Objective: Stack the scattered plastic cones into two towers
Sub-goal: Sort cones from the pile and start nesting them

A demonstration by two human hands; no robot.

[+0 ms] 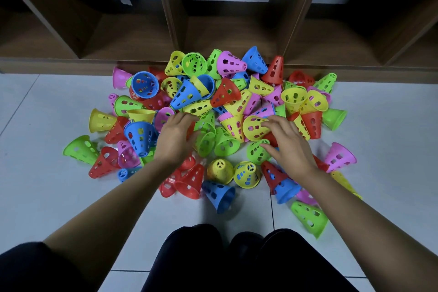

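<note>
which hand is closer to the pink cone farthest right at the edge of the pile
Right. The right hand is just left of the pink cone; the left hand sits much farther left, beyond the right hand.

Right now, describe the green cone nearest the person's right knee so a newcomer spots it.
From the heap of cones on the floor, go to its near right corner, outside the right forearm. The green cone lies sideways there, its neighbours pink and yellow.

The cones lie heaped on the floor against the shelf at 12 o'clock, knees at 6, left hand over the heap's 7, right hand over its 5, a stray cone at 4.
</note>
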